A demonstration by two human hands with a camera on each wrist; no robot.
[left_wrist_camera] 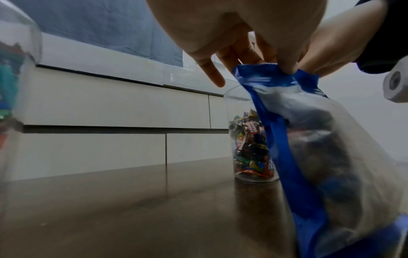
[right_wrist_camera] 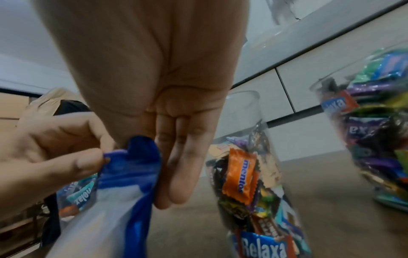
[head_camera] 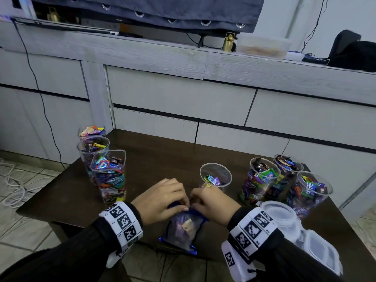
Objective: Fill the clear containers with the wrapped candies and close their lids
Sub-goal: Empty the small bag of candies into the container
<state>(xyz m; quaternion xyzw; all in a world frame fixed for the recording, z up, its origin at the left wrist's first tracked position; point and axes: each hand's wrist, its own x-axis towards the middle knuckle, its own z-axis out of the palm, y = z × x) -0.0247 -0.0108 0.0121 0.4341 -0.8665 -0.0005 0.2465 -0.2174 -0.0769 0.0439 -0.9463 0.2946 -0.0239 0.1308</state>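
Clear containers crowd the table, six well filled, one cup part full, lids still off. Left hand pinches the candy bag. Right hand pinches its blue top too.

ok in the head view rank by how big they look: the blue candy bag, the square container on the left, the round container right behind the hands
1. Square container, largest.
2. Blue candy bag; it lies nearer the camera, so the order with the square one is unsure.
3. Round container, smallest, partly hidden by the right hand.
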